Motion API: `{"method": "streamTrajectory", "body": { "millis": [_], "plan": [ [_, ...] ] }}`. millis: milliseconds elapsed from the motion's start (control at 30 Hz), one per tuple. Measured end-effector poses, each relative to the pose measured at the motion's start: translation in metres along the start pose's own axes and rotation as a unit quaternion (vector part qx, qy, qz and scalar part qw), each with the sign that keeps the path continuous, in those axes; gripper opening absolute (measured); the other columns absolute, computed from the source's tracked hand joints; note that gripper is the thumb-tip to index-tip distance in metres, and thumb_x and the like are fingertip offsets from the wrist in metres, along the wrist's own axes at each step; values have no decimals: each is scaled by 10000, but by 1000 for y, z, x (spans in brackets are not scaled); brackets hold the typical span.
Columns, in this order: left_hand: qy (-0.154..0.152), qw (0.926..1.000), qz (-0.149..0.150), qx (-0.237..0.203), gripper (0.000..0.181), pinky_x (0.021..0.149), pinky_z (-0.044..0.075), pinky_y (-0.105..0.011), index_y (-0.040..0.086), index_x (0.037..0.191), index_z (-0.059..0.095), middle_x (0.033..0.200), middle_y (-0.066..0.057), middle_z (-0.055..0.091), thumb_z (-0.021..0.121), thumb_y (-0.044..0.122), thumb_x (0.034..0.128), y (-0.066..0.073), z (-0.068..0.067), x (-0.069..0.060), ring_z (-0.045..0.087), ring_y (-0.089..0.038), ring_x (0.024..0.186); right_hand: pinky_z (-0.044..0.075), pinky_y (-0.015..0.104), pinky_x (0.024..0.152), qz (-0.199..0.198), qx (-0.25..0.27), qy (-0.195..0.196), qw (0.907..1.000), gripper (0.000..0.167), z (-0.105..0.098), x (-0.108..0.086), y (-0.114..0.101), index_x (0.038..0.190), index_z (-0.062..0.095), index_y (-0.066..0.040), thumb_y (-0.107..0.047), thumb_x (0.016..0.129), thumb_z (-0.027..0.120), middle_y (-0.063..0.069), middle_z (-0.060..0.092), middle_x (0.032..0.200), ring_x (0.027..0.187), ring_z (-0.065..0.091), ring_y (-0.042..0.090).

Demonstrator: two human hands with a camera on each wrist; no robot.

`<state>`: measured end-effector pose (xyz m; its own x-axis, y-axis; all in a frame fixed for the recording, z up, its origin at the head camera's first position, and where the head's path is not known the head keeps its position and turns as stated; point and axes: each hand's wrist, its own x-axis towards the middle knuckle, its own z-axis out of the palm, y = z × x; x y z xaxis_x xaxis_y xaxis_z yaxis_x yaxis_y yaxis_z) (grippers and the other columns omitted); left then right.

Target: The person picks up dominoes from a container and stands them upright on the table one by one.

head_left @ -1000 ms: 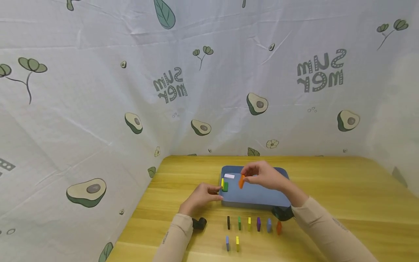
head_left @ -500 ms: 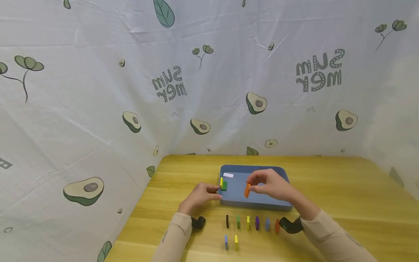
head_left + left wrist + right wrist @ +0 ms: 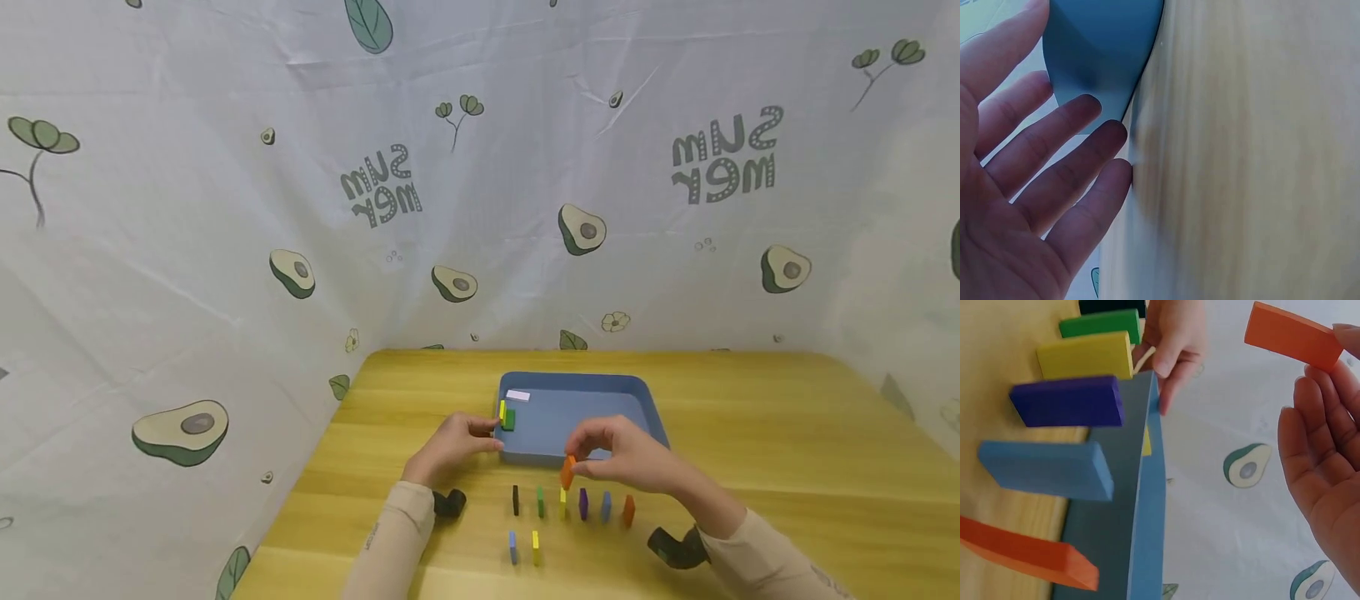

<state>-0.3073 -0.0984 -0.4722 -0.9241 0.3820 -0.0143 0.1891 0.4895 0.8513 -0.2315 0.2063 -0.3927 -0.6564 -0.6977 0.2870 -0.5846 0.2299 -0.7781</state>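
Observation:
My right hand [image 3: 626, 454] pinches an orange block [image 3: 567, 472] between thumb and fingers, above the near edge of the blue tray [image 3: 577, 417]. In the right wrist view the held orange block [image 3: 1294, 336] is clear of the table. At the tray's left wall rests my left hand [image 3: 453, 446], thumb and fingertips touching the rim; the left wrist view shows its fingers [image 3: 1063, 172] spread and relaxed against the tray [image 3: 1100, 50]. Beside those fingertips a yellow block [image 3: 502, 411] stands in the tray, next to a green block [image 3: 510, 420] and a white one [image 3: 518, 396].
Below the tray stands a row of upright blocks: black [image 3: 515, 500], green [image 3: 540, 502], yellow [image 3: 563, 503], purple [image 3: 583, 504], blue [image 3: 606, 507] and orange [image 3: 628, 511]. Nearer are another blue [image 3: 513, 547] and yellow block [image 3: 536, 547]. A patterned cloth hangs behind the table.
My right hand has moved from over the tray toward its near edge, carrying the orange block. The left hand keeps its place at the tray's left wall. The view has shifted slightly.

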Motion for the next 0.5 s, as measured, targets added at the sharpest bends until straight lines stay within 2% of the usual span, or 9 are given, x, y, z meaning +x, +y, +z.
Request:
{"method": "streamTrajectory", "body": {
  "millis": [167, 367, 500],
  "plan": [
    [-42, 10000, 69, 55, 512, 1017, 535, -403, 139, 1322, 669, 1306, -34, 687, 781, 359, 873, -1, -1, 1, 640, -217, 1208, 567, 240, 775, 24, 330, -154, 9993, 104, 12, -10, -1, 1017, 681, -27, -82, 930, 698, 99, 697, 941, 863, 656, 52],
    [-73, 9999, 40, -62, 513, 1028, 527, -417, 117, 1328, 661, 1299, -47, 689, 777, 339, 881, 0, -2, 0, 625, -230, 1232, 557, 252, 705, 47, 553, -313, 9980, 93, 26, -17, 3, 983, 668, -45, -93, 918, 716, 71, 667, 861, 791, 619, 39],
    [-18, 9999, 60, 84, 504, 1015, 536, -412, 124, 1313, 673, 1301, -53, 689, 783, 345, 873, 0, -1, 1, 637, -238, 1219, 566, 251, 705, 116, 630, -339, 9974, 86, 32, -23, 4, 969, 669, -41, -83, 911, 716, 56, 682, 865, 804, 616, 15]
  ]
}}
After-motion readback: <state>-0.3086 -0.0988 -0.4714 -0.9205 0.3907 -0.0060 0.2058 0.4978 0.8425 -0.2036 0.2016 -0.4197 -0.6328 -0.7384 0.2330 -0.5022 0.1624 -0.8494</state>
